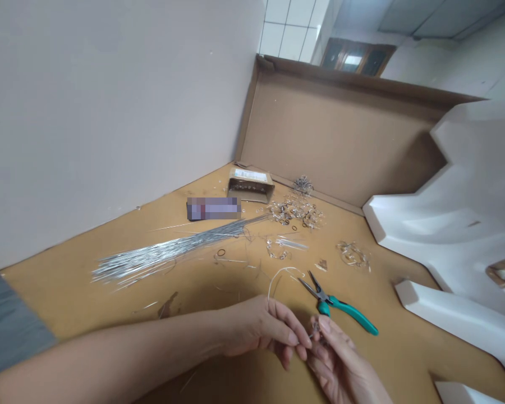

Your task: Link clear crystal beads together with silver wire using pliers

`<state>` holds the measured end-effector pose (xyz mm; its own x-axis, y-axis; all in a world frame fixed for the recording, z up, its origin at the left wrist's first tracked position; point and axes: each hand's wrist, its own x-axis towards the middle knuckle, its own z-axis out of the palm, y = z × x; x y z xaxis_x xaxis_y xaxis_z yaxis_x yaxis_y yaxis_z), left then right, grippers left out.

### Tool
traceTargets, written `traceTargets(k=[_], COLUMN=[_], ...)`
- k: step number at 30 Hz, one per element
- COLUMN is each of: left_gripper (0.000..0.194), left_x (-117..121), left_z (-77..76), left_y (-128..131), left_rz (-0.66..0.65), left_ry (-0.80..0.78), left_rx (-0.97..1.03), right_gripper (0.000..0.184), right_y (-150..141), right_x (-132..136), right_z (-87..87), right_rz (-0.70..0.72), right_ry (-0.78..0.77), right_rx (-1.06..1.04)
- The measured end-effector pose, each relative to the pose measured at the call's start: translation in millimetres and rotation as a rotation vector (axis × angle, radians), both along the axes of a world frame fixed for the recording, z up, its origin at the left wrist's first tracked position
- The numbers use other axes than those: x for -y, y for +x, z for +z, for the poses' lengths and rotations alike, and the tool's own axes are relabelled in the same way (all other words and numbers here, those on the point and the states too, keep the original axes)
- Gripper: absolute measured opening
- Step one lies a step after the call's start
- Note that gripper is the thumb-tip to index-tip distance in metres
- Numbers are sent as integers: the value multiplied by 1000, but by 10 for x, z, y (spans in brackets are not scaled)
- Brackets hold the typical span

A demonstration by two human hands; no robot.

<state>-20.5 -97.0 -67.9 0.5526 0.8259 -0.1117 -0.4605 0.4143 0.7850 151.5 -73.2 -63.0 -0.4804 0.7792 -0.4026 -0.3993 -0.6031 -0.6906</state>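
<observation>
My left hand (273, 331) reaches in from the left with thumb and fingertips pinched together on a thin wire. A pale curved length of wire (278, 275) rises behind that hand. Facing it, my right hand (340, 362) grips a small clear beaded piece (315, 326) between thumb and fingers; its exact shape is partly hidden. The fingertips of both hands nearly meet. Just beyond them lie long-nose pliers (349, 314) with green handles, their jaws apart. A short strand of clear beads (278, 249) and a coiled beaded ring (353, 255) rest farther back.
A bundle of straight silvery wires (172, 249) spreads across the tabletop (101, 314). Behind it are a phone (214, 209), a small open cardboard box (251, 188) and heaped clear beads (298, 210). A cardboard panel (340, 129) stands at the back; white foam (425, 224) borders the right.
</observation>
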Motion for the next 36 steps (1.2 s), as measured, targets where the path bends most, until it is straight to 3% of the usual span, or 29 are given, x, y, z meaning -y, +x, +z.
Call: traceTargets(k=[17,28,36], left_gripper=[15,15,14], left_x=[-9,-13,-11], left_z=[-18,-37,10], left_y=[-12,-21,35], left_rz=[-18,-11,145], left_ry=[0,-5,60], left_rx=[15,20,23], right_gripper=[11,15,23], right_y=[20,23,29], right_x=[-14,2,-11], right_z=[-14,-9,-46], right_rz=[38,23,97], right_ry=[62,99,233], right_rx=[-36,23,153])
